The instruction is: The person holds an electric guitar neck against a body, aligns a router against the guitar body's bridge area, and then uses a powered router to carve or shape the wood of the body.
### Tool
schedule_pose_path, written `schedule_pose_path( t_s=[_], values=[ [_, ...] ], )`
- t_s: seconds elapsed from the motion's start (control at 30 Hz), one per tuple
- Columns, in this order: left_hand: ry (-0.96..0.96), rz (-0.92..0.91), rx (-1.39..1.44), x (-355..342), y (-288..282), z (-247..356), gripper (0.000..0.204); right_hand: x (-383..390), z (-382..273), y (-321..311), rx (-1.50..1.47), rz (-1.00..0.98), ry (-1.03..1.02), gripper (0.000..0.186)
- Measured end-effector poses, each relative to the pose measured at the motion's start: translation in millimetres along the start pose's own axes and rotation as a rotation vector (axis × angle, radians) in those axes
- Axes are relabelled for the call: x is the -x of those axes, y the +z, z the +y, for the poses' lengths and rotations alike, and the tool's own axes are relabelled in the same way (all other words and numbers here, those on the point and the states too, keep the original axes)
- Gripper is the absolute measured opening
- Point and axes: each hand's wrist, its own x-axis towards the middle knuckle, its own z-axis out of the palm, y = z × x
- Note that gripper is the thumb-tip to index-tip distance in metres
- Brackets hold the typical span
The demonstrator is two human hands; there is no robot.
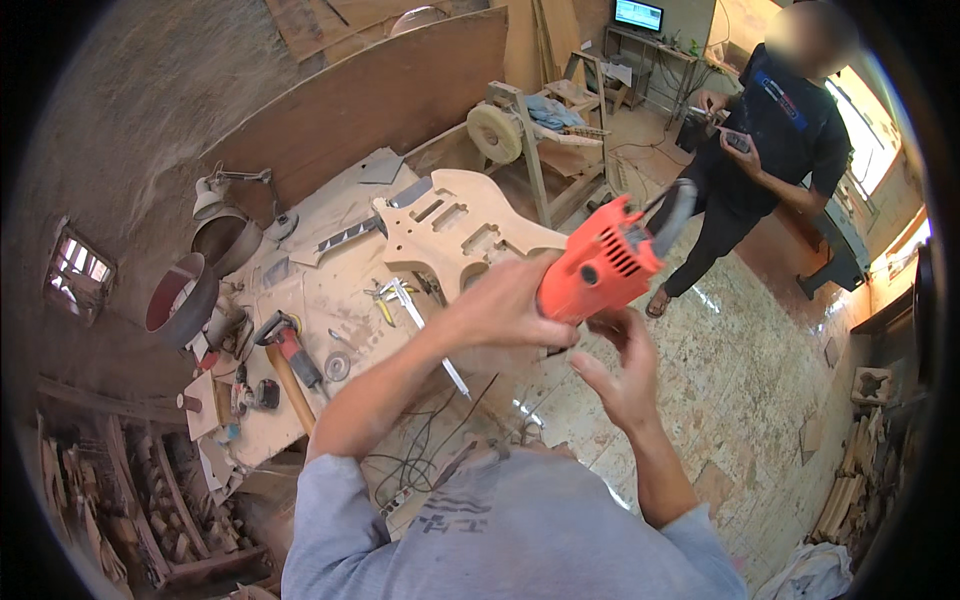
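My left hand (508, 308) is closed around an orange power tool (600, 265) with vent slots and a round dark cap, raised in front of me. A dark, blurred cord or hose rises from the tool's upper end. My right hand (628, 378) is just below the tool, thumb and fingers apart; whether its fingertips touch the tool is hard to see. Beyond my left hand, a pale wooden electric guitar body (465, 222) with routed cavities lies on the workbench (335, 290), partly hidden by the hand. A vernier caliper (432, 335) and yellow-handled pliers (384, 306) lie beside the body.
A red-and-grey angle grinder (292, 355), a cordless drill (262, 395) and a desk lamp (210, 200) stand on the bench's left. Cables (425, 445) trail on the floor. Another person (775, 140) stands at the far right, holding small objects. Wood offcuts (848, 490) are stacked at right.
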Motion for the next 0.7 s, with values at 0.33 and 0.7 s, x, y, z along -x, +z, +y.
schedule_pose_path(
  t_s=[0.33,0.7],
  values=[
    [0.224,0.162,-0.248,-21.9,-70.1,4.2,0.056,-122.1,-14.1,76.3,-0.455,0.258,-0.152,0.057],
    [-0.094,0.533,-0.065,27.4,-16.4,-142.1,0.02,-181.7,51.0,139.6,-0.188,0.076,-0.103,0.039]
  ],
)
